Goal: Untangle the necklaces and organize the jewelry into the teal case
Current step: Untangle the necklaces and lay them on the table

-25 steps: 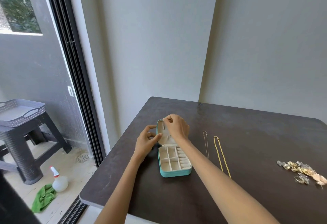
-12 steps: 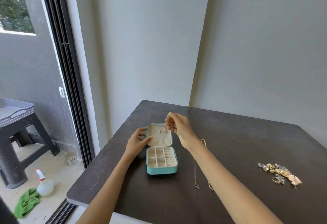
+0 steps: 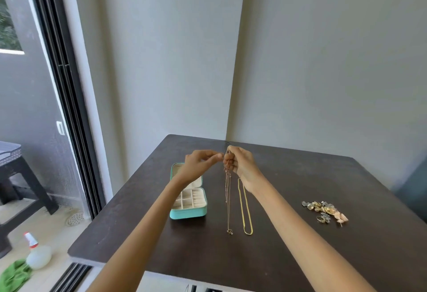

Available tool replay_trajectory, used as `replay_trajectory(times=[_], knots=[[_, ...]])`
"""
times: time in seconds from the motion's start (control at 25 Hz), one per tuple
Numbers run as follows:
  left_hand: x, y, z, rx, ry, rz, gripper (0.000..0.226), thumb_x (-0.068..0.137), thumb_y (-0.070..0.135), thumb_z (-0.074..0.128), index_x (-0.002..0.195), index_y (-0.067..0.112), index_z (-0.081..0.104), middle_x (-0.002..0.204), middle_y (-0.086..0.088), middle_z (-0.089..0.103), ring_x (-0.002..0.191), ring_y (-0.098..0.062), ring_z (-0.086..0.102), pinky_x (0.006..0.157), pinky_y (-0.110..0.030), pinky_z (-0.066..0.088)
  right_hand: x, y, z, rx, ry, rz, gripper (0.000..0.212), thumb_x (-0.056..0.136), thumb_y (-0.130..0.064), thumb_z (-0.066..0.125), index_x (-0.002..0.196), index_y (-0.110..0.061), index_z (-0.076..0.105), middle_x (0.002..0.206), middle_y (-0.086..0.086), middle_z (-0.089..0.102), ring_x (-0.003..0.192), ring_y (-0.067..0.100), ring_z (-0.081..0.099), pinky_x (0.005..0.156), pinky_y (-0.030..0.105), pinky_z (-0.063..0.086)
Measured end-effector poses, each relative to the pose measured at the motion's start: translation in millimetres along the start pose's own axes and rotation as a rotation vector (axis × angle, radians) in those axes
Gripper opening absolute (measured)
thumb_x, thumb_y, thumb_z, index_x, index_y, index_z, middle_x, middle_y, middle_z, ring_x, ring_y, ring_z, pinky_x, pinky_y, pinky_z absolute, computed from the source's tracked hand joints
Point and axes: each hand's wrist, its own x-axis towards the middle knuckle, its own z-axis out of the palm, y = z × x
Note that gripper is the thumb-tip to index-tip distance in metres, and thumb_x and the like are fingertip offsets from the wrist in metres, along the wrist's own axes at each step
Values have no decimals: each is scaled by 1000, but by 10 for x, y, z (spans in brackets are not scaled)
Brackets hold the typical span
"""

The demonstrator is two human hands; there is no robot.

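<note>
gold chain [image 3: 245, 208] lies below my right hand [image 3: 240, 164], which pinches the thin necklace [image 3: 227, 190]; left hand [image 3: 198, 164] fingertips close in beside it (contact unclear); teal case [image 3: 188, 213] compartments look unfilled.

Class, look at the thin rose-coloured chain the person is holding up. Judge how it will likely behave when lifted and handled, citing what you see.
The thin chain hangs straight down from the right hand, so it is probably limp, not stiff. Its strands bunch near the fingers, so it likely tangles easily. A fingertip pinch holds it, so it seems light. The left hand reaches toward it.
</note>
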Motion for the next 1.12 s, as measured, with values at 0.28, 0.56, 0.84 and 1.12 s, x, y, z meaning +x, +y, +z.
replay_trajectory(times=[0.28, 0.56, 0.84, 1.12], knots=[[-4, 315, 405, -287, -126, 51, 15, 85, 22, 68, 95, 13, 73, 80, 10, 73, 75, 7, 63, 68, -6, 44, -249, -238, -402, -133, -32, -40, 17, 95, -19, 50, 80, -12, 55, 63, 1, 62, 59, 14, 50, 58, 22, 42], [139, 605, 772, -253, -213, -88, 25, 82, 27, 71, 96, 7, 72, 87, 0, 68, 80, -3, 60, 72, -11, 45, -358, -377, -862, -245, -6, -61, 18, 96, -23, 49, 83, -14, 57, 75, -3, 66, 67, 9, 56, 68, 23, 44], [187, 712, 1180, -253, -211, -97, 20, 81, 13, 72, 94, -2, 71, 73, 3, 66, 68, 2, 62, 64, -6, 48, -423, -420, -1145, -42, 59, -67, 16, 96, -21, 50, 83, -15, 57, 84, 1, 74, 73, 10, 63, 69, 23, 50], [184, 696, 1202, -280, -237, -62, 15, 80, 6, 72, 94, 1, 72, 81, 0, 71, 73, -2, 65, 72, -14, 53, -493, -433, -1365, 378, 229, -17, 21, 97, -16, 49, 77, -11, 54, 64, -2, 57, 61, 11, 57, 60, 20, 51]])
